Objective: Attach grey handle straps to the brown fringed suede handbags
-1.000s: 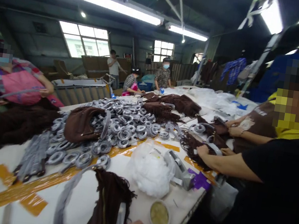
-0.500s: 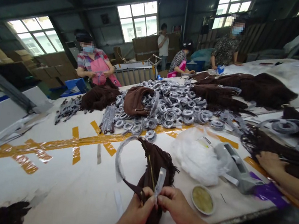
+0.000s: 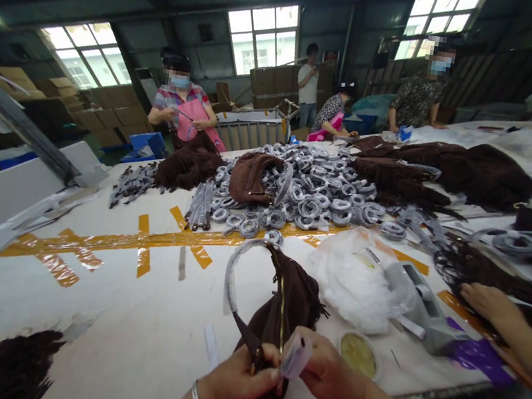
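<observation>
Dark-brown fringed fabric handbag with gold zip: on white sheet-covered worktop, at near edge, in front of the wearer.
Dark-brown bag strap part-wrapped in greyish film: loops up left of zip; lower end bare, runs down to the hands.
Left hand: thumb and fingers closed on the lower strap end, by a small gold-coloured fitting.
Right hand: pinching short clear-plastic-wrapped strip, dark at its tip; its fingertips near the left thumb.
Step in hand: looks like two-handed fiddling where strap, fitting and wrapped strip meet; whether strip is joined to fitting, cannot tell, fingers cover it.
Next move: seems to call for left grip steady, right fingers lining strip up with fitting; film could slip or hide the end.
Right-hand worktop edge: round white dish of yellowish stuff just beside right hand; grey tape dispenser farther along.
Worktop middle, beyond tape line: heap of grey film-wrapped coils, well apart from hands.
</observation>
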The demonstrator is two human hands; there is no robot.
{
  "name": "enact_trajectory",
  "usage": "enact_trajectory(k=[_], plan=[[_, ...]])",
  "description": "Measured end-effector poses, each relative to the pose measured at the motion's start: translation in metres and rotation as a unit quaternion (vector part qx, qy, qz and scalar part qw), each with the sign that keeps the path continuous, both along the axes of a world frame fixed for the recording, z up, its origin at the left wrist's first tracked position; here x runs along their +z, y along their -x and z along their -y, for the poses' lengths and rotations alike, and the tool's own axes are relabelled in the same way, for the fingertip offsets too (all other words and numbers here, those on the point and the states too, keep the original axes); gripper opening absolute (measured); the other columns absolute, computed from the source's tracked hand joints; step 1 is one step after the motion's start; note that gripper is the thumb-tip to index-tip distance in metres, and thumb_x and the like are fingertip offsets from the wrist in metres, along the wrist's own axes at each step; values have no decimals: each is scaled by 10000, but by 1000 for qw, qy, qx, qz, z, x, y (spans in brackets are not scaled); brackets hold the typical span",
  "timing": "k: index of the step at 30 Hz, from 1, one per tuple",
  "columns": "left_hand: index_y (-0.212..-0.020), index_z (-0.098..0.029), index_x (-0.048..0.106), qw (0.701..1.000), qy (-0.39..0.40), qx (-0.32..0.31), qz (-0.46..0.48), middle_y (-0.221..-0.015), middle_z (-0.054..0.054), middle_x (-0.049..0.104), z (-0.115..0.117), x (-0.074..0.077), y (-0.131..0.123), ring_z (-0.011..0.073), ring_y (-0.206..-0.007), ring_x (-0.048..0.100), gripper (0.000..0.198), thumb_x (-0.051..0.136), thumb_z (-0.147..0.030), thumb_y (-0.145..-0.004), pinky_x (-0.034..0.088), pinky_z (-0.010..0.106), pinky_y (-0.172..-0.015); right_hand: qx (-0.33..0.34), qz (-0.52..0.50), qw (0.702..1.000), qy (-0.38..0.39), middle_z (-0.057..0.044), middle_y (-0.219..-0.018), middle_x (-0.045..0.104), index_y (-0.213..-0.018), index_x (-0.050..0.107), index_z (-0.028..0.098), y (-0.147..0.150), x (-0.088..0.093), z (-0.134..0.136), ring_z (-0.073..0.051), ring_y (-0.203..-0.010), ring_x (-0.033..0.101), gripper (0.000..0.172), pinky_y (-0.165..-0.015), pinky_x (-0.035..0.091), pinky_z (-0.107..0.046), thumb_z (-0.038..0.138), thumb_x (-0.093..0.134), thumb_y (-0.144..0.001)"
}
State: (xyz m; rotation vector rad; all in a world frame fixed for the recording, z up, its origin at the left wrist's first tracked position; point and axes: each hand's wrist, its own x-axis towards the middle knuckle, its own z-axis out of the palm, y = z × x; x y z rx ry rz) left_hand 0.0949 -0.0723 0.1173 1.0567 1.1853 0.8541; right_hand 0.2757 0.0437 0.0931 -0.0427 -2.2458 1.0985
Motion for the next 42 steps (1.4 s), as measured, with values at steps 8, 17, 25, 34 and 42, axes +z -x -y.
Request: enact_trajectory(k=[8, 17, 25, 34, 42], plan=[[-828, -159, 650, 983, -38, -32, -177, -794, 33, 621, 2, 18, -9, 152, -740, 517, 192, 565, -331, -843, 422, 283, -706, 14, 107, 990, -85, -60, -822, 670, -899, 680, 159, 1, 10, -14, -156, -782, 586, 192, -748, 466, -302, 292, 546, -927], [-826, -161, 599, 952, -107, -2, -288, -807, 61, 615, 5, 4, -24, 164, -739, 532, 89, 528, -211, -807, 415, 291, -707, 174, 339, 770, 512, -85, -721, 685, -891, 731, 104, -15, 17, -34, -166, -595, 640, 744, -567, 505, -276, 741, 347, -881], [-777, -163, 634, 951, -93, 19, -294, -747, 71, 654, -5, 5, -35, 176, -686, 558, 150, 492, -196, -814, 388, 303, -627, 64, 423, 894, 134, 44, -592, 625, -729, 751, 177, 6, 45, -28, -92, -545, 501, 121, -515, 343, -198, 145, 635, -719], [-685, -164, 676, 984, -43, 16, -170, -647, 17, 652, -12, 16, -28, 156, -637, 517, 204, 553, -276, -804, 405, 271, -614, -8, 276, 952, -134, -27, -843, 678, -913, 654, 191, -14, 31, 5, -140, -722, 585, 203, -618, 391, -258, 114, 469, -883], [-692, -198, 653, 960, 54, 93, -259, -704, 33, 670, -18, 0, -36, 189, -685, 564, 200, 623, -385, -756, 392, 279, -608, -44, 192, 944, -264, 0, -766, 652, -821, 620, 199, -22, -6, 4, -144, -678, 547, 89, -596, 397, -303, 206, 533, -841]])
